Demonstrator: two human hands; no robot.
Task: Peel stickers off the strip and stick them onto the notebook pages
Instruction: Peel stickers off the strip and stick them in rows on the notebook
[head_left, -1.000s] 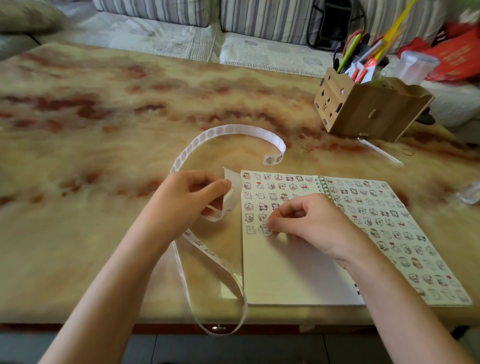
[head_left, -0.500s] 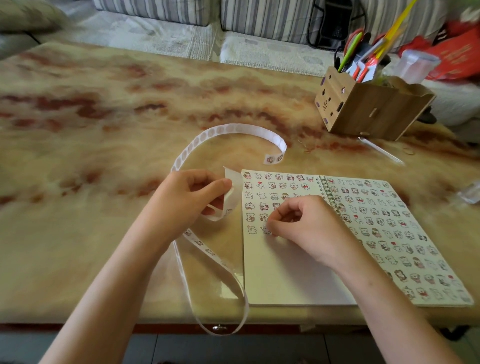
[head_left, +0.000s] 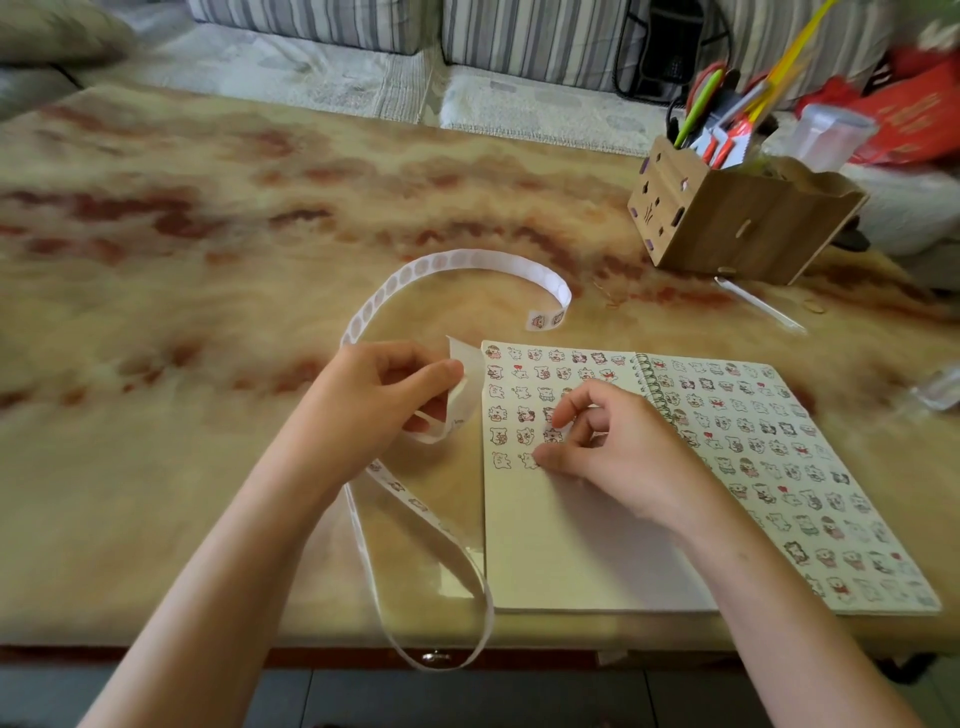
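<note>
A spiral notebook (head_left: 561, 551) lies open near the table's front edge. Small cartoon stickers cover its right page (head_left: 779, 457) and the top rows of its left page. A long white sticker strip (head_left: 457, 260) curls across the table to the notebook's left, and one loop hangs over the front edge. My left hand (head_left: 374, 405) pinches the strip between thumb and fingers just left of the notebook. My right hand (head_left: 623, 452) rests on the left page with its thumb tip pressed beside the lowest sticker row. Its index finger is bent and raised a little.
A wooden pen holder (head_left: 737, 223) full of pens and scissors stands at the back right. A clear thin stick (head_left: 758, 304) lies in front of it. A clear plastic container (head_left: 831, 135) and red bags sit behind. A striped sofa runs along the far side.
My right index finger has lifted away from the thumb while the thumb stays on the page. My left hand and the strip have hardly moved.
</note>
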